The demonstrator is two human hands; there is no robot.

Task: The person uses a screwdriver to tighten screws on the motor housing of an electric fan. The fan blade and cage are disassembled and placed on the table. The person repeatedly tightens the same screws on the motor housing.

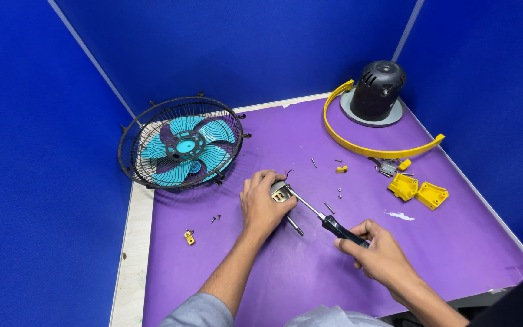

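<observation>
Screwdriving step: left hand (263,203) clamps small metal motor part (281,194) on purple desk (310,272); right hand (375,253) grips black-handled screwdriver (328,221), tip at part. Judgement: next needs steady turning, tip seated.

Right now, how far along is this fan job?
Done: the caged fan head, black motor housing and yellow ring lie apart on the purple table. In hand: the left hand steadies a small metal part; the right hand drives a screwdriver into it. Left: loose screws and yellow brackets.

Fan cage (181,144) far left on mat (286,278), motor housing (378,89) far right, brackets (417,190) right, hands between.
</observation>
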